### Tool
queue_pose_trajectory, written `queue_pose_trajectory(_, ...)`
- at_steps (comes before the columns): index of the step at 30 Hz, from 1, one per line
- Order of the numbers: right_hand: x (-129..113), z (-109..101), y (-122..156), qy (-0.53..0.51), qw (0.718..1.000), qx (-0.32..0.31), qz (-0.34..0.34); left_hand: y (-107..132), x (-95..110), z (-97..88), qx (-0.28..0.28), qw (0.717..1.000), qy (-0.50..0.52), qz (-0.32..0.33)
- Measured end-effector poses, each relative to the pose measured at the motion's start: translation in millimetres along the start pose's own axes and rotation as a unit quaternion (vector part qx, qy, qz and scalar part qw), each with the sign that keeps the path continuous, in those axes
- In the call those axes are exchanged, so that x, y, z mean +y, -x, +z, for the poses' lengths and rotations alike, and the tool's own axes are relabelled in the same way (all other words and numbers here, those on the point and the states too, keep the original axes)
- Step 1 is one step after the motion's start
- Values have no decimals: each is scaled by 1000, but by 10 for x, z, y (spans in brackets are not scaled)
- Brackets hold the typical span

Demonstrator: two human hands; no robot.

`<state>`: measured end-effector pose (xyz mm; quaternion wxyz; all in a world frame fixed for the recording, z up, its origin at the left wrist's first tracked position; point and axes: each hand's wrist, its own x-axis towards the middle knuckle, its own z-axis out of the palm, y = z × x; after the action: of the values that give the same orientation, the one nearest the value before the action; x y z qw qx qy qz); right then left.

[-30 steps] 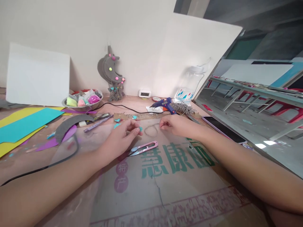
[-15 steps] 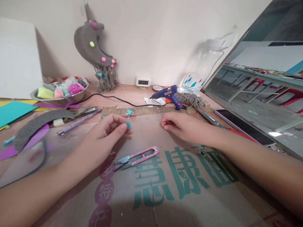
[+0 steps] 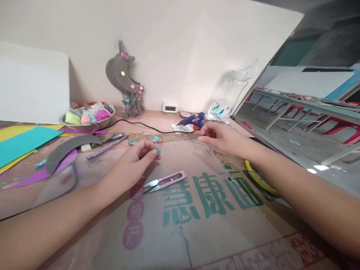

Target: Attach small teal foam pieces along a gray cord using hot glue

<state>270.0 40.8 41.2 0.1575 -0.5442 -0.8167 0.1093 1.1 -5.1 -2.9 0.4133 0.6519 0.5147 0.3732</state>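
Observation:
My left hand (image 3: 140, 159) pinches a small teal piece (image 3: 159, 151) between thumb and fingertips; most of its shape is hidden. Further right, my right hand (image 3: 218, 135) has its fingers pinched together on a thin grey yarn strand (image 3: 192, 140), which trails out by the fingertips. Pink-handled thread snips (image 3: 168, 181) lie between and below the hands, blades towards the left. Just beyond my left hand are a teal heart cutout (image 3: 155, 138) and another teal cutout (image 3: 133, 143). Behind my right hand sits a blue glue gun (image 3: 195, 120), partly covered.
A metal bowl (image 3: 92, 124) of colourful clay packs stands back left, near a grey moon ornament (image 3: 123, 75). Teal foam sheets (image 3: 28, 144), a grey curved piece (image 3: 67, 148) and a pen (image 3: 107, 147) lie left. A clock (image 3: 170, 108) and a glass jug (image 3: 229, 93) stand behind.
My right hand has moved up and right, and a yarn strand now shows at its fingers. My left hand still pinches the teal piece. The view has shifted, showing a yellow curved object at right.

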Motion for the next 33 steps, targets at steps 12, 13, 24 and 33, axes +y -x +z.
queue_pose_trajectory(12, -142, 193, 80, 70, 990, -115, -54, -13, -47, -16, -23, 999, 16, 37)
queue_pose_trajectory(13, -219, 124, 125, 16, 981, -173, -85, -12, -49, -15, -25, 999, 17, 36)
queue_pose_trajectory(24, -324, -361, 176, 16, 995, -82, -48, -2, -46, -22, -23, 998, 8, 50)
queue_pose_trajectory(33, 16, 379, -21, 20, 999, 29, -22, 20, 17, -28, -11, 1000, 0, 18)
